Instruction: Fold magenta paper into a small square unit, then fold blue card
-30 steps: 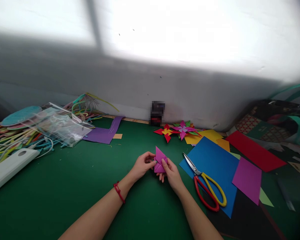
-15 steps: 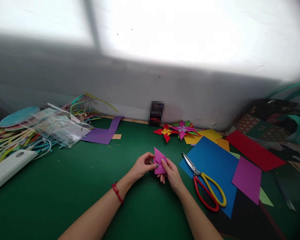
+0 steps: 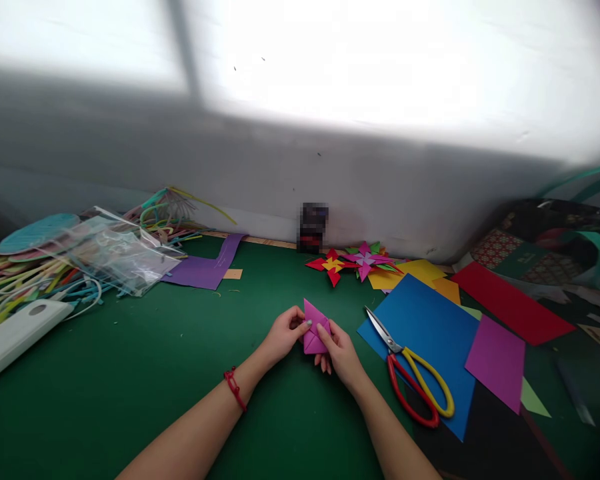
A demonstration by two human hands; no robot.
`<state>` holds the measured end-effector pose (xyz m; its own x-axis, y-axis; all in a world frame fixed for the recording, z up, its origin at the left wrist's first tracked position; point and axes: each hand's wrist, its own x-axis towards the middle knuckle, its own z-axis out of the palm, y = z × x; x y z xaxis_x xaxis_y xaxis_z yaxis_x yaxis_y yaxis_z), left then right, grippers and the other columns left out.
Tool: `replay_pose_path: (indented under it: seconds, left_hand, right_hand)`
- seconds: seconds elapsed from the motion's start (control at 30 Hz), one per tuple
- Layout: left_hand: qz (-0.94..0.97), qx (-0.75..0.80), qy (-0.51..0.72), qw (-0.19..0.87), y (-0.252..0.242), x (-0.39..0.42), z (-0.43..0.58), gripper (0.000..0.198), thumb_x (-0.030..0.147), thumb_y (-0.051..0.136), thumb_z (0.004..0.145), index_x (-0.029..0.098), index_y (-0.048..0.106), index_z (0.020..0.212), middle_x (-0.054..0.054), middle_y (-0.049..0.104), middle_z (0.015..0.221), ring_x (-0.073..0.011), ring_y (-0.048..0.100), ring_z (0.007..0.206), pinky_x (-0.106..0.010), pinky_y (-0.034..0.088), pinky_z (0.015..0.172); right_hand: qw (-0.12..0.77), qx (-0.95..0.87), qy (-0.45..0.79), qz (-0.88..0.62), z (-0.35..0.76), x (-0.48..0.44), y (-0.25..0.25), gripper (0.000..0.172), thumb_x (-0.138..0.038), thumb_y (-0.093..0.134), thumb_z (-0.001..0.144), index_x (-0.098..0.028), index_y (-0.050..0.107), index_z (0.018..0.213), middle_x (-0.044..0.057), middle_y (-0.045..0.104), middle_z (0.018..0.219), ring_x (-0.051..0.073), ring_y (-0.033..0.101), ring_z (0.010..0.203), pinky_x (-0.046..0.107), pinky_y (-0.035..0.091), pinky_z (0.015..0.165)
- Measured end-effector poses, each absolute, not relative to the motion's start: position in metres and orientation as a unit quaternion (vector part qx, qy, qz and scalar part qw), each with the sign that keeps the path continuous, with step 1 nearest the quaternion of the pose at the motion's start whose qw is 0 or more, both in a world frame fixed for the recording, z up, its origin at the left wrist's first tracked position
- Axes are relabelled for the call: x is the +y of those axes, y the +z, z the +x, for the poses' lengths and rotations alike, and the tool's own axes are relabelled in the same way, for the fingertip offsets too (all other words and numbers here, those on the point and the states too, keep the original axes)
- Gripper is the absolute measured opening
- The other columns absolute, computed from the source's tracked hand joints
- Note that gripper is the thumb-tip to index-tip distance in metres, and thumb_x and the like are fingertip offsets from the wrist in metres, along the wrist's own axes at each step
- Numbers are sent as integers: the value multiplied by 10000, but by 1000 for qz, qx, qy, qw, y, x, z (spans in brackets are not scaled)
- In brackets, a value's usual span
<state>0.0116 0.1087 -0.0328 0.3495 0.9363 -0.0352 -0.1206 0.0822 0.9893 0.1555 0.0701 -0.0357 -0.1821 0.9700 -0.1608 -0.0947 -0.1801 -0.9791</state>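
Observation:
A folded pink origami paper (image 3: 314, 341) is held just above the green table, one pointed flap standing up at its upper left. My left hand (image 3: 284, 333) pinches its left edge, thumb on the front face. From the right, my right hand (image 3: 344, 351) presses its thumb on the middle of the folds, with its other fingers curled behind and below the paper. To the right lie scissors (image 3: 393, 347) with one red and one yellow handle, resting on a blue paper sheet (image 3: 430, 320).
Folded paper stars (image 3: 364, 259) lie at the back. On the right are a red sheet (image 3: 513, 303) and a pink sheet (image 3: 497, 360). The left side holds pipe cleaners (image 3: 25, 287), a clear plastic bag (image 3: 130, 257), purple paper (image 3: 200, 270) and a white power strip (image 3: 20, 337).
The folded paper has shifted slightly left and down with both hands. My left thumb has moved up its front face, and the lower folds show more.

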Motion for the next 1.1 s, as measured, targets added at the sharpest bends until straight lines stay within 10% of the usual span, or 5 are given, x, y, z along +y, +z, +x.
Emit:
replay_pose_path:
  seconds: [0.37,0.63,0.73,0.83,1.1]
  left_hand:
    - [524,380,437,624,-30,108,10,237,333,635,694,148,488,673,12,541,670,-112,504,622,-233,406,611]
    - [588,448,580,342,-17,96,11,118,217,513,813,179,480,706,-4,517,817,-134,513,793,-253,407,728]
    - [622,430,590,281,-14,90,11,106,171,512,812,184,504,707,-23,528,911,-148,519,882,-276,411,784]
    - [652,409,570,288,-14,87,12,104,170,510,815,194,559,728,-32,526,946,-152,528,903,-288,426,796]
    - [688,387,500,356,-13,88,14,50,193,583,762,194,614,724,-53,540,1013,-191,516,983,-326,404,881]
  right_hand:
    - [444,-488,601,-452,156,69,-36,289,-460,488,808,-171,499,797,-47,542,438,64,448,289,137,315,276]
    - [589,-399,521,-472,160,76,-33,405,-419,604,728,-234,510,1076,71,560,1077,126,596,630,204,471,375]
    - [561,-402,569,-447,163,76,-32,419,-388,606,740,-208,530,1110,75,607,975,137,597,639,237,505,450]
    - [517,-425,619,-410,162,74,-31,550,-345,619,744,-217,436,1246,45,645,813,132,595,577,238,496,453]
    - [531,-412,629,-390,164,72,-24,688,-256,655,717,-266,339,1328,69,579,1148,195,585,897,267,545,581]
